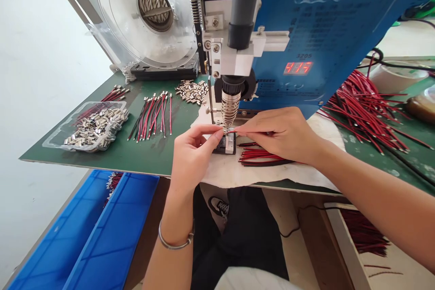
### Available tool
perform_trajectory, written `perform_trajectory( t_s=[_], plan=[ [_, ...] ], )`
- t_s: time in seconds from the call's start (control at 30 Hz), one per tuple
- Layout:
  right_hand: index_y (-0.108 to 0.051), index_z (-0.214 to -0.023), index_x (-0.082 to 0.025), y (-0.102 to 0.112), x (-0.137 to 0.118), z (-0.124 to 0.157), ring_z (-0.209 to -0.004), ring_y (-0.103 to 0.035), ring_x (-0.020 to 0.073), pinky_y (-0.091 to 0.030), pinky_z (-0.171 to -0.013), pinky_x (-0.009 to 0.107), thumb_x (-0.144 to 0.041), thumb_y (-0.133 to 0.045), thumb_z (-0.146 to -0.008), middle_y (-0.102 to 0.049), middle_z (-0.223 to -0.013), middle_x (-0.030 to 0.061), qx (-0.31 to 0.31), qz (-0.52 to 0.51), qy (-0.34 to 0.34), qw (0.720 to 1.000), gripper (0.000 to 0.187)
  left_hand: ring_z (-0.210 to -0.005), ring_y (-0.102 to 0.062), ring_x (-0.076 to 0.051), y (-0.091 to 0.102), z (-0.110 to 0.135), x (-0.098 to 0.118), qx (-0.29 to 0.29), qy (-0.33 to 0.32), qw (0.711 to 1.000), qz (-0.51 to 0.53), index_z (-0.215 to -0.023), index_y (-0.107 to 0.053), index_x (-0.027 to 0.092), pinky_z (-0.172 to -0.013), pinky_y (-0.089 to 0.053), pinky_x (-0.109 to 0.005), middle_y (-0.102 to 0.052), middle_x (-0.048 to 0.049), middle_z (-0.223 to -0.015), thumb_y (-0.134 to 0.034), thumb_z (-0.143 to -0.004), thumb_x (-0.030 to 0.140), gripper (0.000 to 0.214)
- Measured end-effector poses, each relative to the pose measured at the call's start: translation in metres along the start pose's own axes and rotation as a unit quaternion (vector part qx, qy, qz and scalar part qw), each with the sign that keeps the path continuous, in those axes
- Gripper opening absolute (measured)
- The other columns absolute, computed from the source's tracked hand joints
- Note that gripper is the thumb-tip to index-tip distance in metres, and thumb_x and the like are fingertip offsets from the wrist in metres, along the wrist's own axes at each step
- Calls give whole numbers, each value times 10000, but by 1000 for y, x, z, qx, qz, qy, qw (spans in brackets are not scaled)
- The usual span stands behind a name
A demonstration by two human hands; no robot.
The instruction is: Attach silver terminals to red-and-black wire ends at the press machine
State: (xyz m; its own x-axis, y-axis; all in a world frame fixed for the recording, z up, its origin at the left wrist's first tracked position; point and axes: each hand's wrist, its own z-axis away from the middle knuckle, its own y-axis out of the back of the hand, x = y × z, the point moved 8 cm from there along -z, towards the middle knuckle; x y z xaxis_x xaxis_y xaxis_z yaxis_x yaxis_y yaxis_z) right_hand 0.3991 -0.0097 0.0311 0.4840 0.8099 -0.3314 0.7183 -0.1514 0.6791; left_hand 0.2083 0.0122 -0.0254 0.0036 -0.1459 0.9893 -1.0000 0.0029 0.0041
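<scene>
My left hand [192, 154] pinches a small metal terminal [225, 130] right under the machine's ribbed tip [230, 108], above a small black fixture block [227, 144]. My right hand [280, 133] comes in from the right and holds a thin red and black wire [238, 132] whose end meets the terminal. A small bundle of red and black wires [261, 157] lies on the white cloth [238, 172] just below my right hand.
A blue machine body [326, 22] with a red digit display stands behind. A clear tray of metal terminals [95, 127], finished wires [152, 115], a loose terminal pile [192, 90] and a clear reel [149, 13] sit left. A big wire heap [367, 108] lies right. Blue bins [98, 235] stand below.
</scene>
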Motion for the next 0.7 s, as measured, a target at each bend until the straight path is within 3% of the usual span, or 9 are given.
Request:
perform_trajectory(
  t_s=[0.27,0.53,0.7],
  plan=[
    [-888,-1048,-302,3,-9,0,-785,-838,184,-654,-683,284,-102,-707,-1054,-899,-960,0,24,38,54,997,270,-542,-373,-95,0,0,-3,3,4,1000,0,-863,-922,251,-503,-257,-270,-620,14,-600,-920,-846,322,72],
    [-867,-1049,-233,0,-7,2,-743,-811,168,-614,-689,267,-162,-670,-1085,-892,-933,18,12,57,38,998,213,-542,-390,-84,1,0,-3,5,5,1000,-8,-874,-915,244,-498,-257,-253,-609,24,-598,-913,-852,300,60],
    [-851,-1015,-254,-1,-6,1,-698,-798,169,-584,-655,272,-195,-667,-1094,-887,-901,0,1,80,25,996,209,-548,-397,-73,-1,-1,-4,4,4,1000,-2,-866,-889,247,-498,-271,-247,-662,27,-673,-925,-847,304,71]
  ],
)
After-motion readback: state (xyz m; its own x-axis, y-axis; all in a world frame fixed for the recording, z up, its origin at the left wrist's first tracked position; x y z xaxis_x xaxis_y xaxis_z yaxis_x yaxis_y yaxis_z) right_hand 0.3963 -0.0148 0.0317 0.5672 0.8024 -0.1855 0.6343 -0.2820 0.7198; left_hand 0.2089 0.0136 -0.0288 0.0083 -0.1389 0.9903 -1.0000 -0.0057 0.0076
